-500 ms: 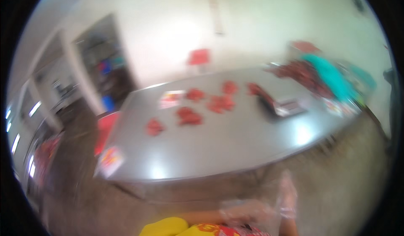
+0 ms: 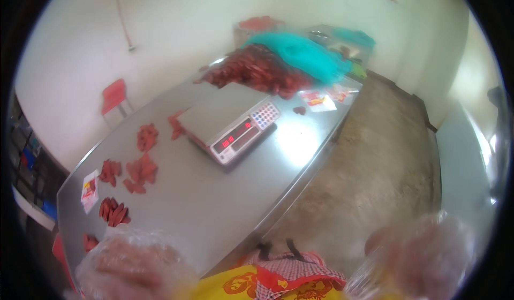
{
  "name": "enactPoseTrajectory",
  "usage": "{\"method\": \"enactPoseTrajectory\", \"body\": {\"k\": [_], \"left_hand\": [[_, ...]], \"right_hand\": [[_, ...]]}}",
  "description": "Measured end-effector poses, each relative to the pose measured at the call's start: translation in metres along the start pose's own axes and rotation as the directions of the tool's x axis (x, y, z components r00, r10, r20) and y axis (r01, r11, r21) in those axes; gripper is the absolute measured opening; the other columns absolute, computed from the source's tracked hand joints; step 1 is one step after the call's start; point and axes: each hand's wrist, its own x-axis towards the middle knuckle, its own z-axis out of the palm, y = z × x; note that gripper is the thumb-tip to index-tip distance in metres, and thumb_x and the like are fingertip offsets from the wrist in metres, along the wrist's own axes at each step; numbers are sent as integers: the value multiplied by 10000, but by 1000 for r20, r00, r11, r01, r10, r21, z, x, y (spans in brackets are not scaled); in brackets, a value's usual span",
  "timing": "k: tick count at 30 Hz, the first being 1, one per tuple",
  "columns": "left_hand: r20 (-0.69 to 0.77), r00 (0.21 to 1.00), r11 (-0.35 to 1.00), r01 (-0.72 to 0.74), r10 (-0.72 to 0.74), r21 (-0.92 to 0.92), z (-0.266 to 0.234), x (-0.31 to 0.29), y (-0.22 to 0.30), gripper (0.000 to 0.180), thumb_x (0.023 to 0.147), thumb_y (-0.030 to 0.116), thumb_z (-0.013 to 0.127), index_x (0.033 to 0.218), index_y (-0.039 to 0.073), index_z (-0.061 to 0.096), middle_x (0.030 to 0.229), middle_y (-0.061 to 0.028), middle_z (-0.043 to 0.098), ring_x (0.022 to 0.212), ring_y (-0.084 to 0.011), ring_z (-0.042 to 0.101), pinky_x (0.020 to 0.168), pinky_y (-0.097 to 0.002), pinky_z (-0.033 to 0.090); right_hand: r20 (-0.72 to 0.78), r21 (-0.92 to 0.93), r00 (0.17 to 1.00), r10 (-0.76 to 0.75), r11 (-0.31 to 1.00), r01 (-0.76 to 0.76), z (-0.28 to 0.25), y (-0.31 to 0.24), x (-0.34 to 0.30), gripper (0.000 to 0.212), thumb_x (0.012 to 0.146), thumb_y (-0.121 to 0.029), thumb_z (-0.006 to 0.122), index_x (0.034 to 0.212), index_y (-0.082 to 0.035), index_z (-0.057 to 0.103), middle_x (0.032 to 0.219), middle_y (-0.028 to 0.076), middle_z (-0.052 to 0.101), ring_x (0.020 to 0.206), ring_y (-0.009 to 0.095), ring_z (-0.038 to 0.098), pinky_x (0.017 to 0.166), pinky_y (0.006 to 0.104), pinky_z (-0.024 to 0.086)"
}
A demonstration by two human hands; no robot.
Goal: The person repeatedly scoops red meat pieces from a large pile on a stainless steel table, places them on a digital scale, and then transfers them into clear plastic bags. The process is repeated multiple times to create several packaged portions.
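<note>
Left hand and right hand apart, grips unclear, the scale shows red digits

Six small piles, one heap, one scale

Counting two hands in clear plastic: one left hand, one right hand. Finding one tabletop bearing the six dark-red piles, plus one loose piece near the scale. Unable to tally single pieces within the heap. Making out at least three printed sheets, one left, two right. Adding one teal net over the heap, at least one red chair.
</note>
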Motion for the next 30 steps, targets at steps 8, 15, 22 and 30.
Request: {"method": "enactPoseTrajectory", "body": {"k": [8, 15, 22, 30], "left_hand": [[161, 987, 997, 5, -17, 75, 82, 46, -106, 55, 933, 84, 701, 981, 69, 679, 841, -54, 648, 697, -146, 604, 632, -267, 509], [175, 980, 946, 33, -94, 323, 163, 67, -161, 50, 931, 78, 699, 977, 62, 689, 839, -64, 660, 717, -158, 620, 650, -278, 517], [56, 991, 856, 79, -125, 510, 196, 70, -202, 48, 929, 71, 696, 974, 54, 700, 837, -74, 673, 737, -170, 635, 668, -289, 525], [-470, 701, 521, 713, -536, 469, 195, -57, -317, 105, 899, 99, 711, 966, 19, 722, 790, -97, 690, 731, -194, 651, 690, -348, 524]], "right_hand": [[-90, -107, 968, 235, 964, -244, -9, 126, 90, 351, 889, -228, 720, 1176, -28, 693, 1115, 150, 715, 1048, 283, 678, 934, 382, 541], [198, -128, 945, 259, 963, -237, 51, 198, 254, 414, 898, -298, 689, 1209, -25, 677, 1130, 177, 711, 1068, 323, 677, 950, 406, 535], [568, -153, 806, 165, 984, -94, 140, 235, 388, 482, 907, -368, 658, 1242, -22, 662, 1145, 205, 708, 1089, 363, 676, 967, 430, 529], [832, -377, 499, 243, 907, 188, 403, 325, 494, 563, 918, -449, 622, 1280, -19, 644, 1162, 236, 704, 1112, 409, 675, 987, 457, 521]]}}
